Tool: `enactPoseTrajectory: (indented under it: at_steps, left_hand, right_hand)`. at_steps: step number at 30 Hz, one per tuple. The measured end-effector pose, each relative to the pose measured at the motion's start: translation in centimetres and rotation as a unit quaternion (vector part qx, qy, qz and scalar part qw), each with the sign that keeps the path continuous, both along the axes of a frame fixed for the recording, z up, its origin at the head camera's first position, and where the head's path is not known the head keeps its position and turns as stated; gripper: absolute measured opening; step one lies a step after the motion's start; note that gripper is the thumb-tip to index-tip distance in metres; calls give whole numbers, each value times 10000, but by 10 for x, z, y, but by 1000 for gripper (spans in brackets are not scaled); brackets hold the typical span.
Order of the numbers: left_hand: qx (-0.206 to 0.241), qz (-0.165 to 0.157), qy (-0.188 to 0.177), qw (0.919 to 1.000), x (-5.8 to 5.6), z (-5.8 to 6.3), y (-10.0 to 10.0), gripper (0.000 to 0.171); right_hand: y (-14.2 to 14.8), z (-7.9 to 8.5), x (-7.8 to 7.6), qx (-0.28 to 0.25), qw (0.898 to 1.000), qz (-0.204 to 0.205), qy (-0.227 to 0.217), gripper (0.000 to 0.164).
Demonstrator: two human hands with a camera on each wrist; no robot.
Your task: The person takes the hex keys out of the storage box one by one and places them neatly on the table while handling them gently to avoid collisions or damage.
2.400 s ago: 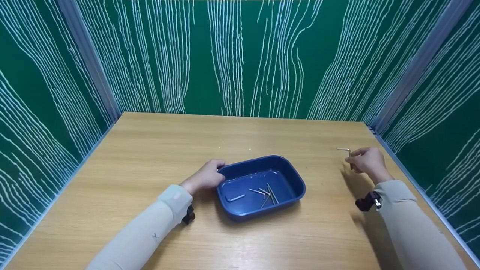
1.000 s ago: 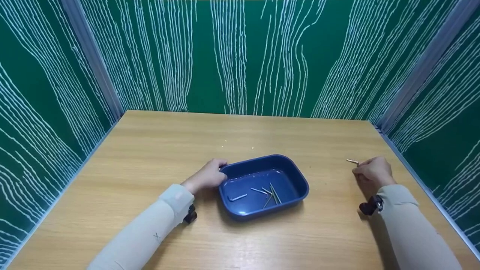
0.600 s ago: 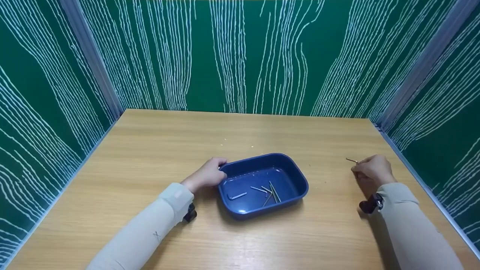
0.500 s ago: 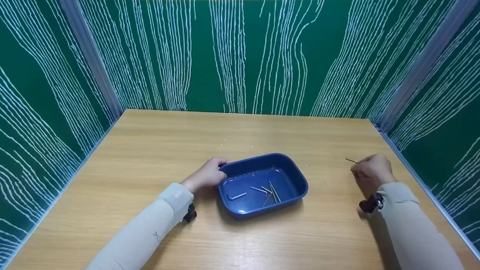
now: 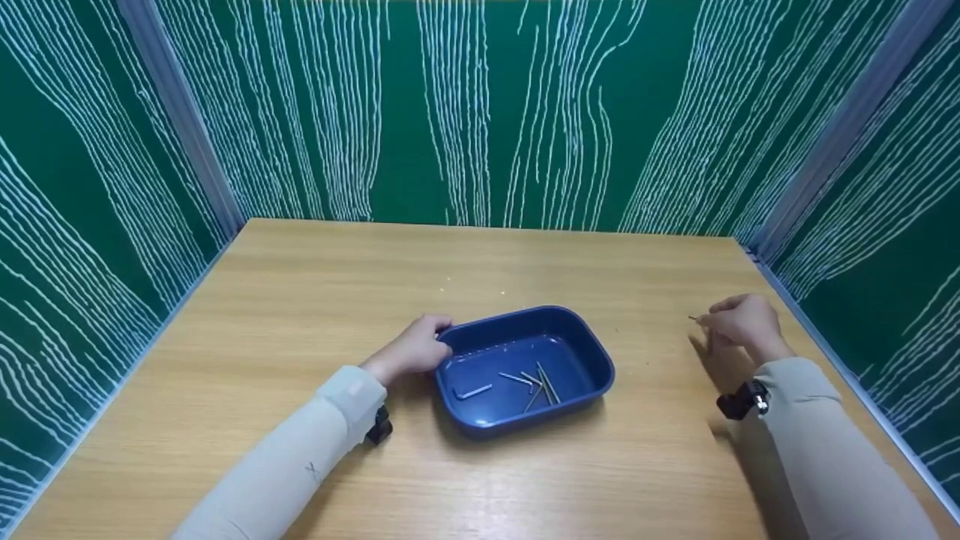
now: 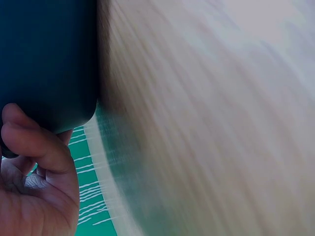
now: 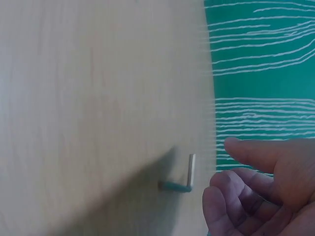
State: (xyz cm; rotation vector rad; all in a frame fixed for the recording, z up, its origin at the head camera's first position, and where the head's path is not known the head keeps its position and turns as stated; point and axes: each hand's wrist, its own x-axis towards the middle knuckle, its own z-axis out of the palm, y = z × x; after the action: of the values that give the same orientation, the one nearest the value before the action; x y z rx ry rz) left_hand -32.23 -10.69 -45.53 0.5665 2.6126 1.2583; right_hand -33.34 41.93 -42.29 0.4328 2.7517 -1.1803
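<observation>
A blue rectangular bin (image 5: 517, 431) stands on the table, with several L-shaped hex keys (image 5: 474, 391) lying inside. My left hand (image 5: 416, 349) grips its left rim; the left wrist view shows curled fingers (image 6: 42, 147) against the dark wall. On the right, my right hand (image 5: 742, 326) is just above the table, beside one small metal hex key (image 5: 693, 317). In the right wrist view, this hex key (image 7: 192, 169) is apart from the fingers, with a gap between thumb (image 7: 251, 152) and loosely curled fingertips. The hand partly hides it in the head view.
The wooden table (image 5: 300, 277) is bounded by green walls (image 5: 405, 112) with white wavy lines. A few tiny pale specks (image 5: 502, 292) lie behind the bin. The right wall stands close beyond my right hand.
My right hand went down to the table with the hex key, then let go and rose slightly, thumb parting from fingers. The left hand and bin have stayed put.
</observation>
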Motion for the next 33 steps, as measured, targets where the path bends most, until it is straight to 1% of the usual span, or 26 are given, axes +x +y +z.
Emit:
enactPoseTrajectory:
  at_steps: [5, 9, 13, 17, 24, 31, 33]
  left_hand:
    - [36, -29, 22, 10000, 2, 0, -1, 21]
    - [57, -37, 21, 10000, 3, -1, 0, 23]
    - [112, -19, -36, 9999, 3, -1, 0, 23]
    - [142, -5, -99, 9999, 2, -1, -1, 19]
    - [74, -26, -60, 10000, 1, 1, -1, 18]
    - [-46, 44, -167, 9998, 0, 1, -1, 18]
    - [-34, 33, -157, 9999, 1, 1, -1, 19]
  right_hand:
    - [-10, 4, 0, -18, 9997, 18, 244, 56]
    - [-18, 9, 2, -92, 9996, 39, 270, 57]
    - [-26, 16, 4, -66, 9994, 182, 293, 59]
    - [-34, 22, 4, -10, 9984, 325, 459, 58]
    - [-47, 29, 5, 63, 9966, 571, 586, 56]
    - [-65, 39, 10, 183, 9945, 796, 648, 56]
    - [-70, 41, 11, 203, 9932, 891, 723, 55]
